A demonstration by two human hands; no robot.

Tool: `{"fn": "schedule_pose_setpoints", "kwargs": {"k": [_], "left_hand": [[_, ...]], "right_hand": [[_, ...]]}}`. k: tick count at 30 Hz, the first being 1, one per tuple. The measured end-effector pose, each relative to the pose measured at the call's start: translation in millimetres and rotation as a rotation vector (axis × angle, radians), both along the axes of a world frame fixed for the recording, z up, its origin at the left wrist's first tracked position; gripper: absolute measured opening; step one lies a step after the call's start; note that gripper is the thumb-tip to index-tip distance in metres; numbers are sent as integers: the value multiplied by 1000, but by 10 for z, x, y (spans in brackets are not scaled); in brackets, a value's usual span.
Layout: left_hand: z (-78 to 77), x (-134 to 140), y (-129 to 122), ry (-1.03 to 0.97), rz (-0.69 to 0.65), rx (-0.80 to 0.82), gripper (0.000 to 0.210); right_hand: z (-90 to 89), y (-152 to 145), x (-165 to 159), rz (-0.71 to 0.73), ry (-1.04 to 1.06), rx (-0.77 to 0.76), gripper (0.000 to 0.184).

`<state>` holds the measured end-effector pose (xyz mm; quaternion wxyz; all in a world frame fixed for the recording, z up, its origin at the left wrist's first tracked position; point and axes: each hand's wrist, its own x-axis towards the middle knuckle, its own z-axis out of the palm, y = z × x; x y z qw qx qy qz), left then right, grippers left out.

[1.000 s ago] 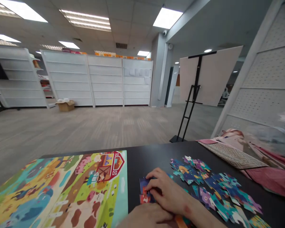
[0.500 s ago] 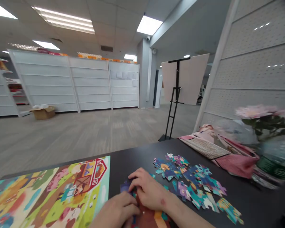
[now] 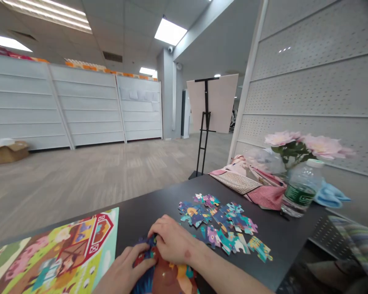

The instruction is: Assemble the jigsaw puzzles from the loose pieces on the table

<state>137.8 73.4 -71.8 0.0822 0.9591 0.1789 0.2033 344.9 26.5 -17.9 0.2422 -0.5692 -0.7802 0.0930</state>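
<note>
A partly joined jigsaw puzzle (image 3: 167,275), brown with blue and orange parts, lies at the bottom of the view under both hands. My left hand (image 3: 125,263) is at its left side, thumb and forefinger closed on a dark blue and red part. Curled over the puzzle's upper edge is my right hand (image 3: 168,241), its fingertips pressed down on a dark blue piece and partly hidden. The two hands nearly meet there. Loose jigsaw pieces (image 3: 228,218) in blue, teal and purple are spread to the right of my right hand.
A farm picture sheet (image 3: 70,253) lies left on the black table (image 3: 147,204). Toward the right edge are a pink bag (image 3: 266,196), a water bottle (image 3: 300,192), pink flowers (image 3: 322,145) and a blue cloth (image 3: 331,194). An easel (image 3: 205,122) stands beyond the table.
The view has turned to the right, so things appear farther left and the bottle and blue cloth show fully. Both hands stay at the puzzle; my left thumb and forefinger now show more clearly.
</note>
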Motion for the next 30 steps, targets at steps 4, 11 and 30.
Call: {"fn": "schedule_pose_setpoints", "kwargs": {"k": [4, 11, 30], "left_hand": [[47, -23, 51, 54, -50, -30, 48], [663, -68, -227, 200, 65, -300, 51], [668, -288, -89, 87, 112, -371, 49]], "right_hand": [[88, -49, 123, -97, -10, -1, 44], [292, -670, 1271, -570, -103, -131, 33], [394, -516, 1762, -622, -20, -306, 13]]}}
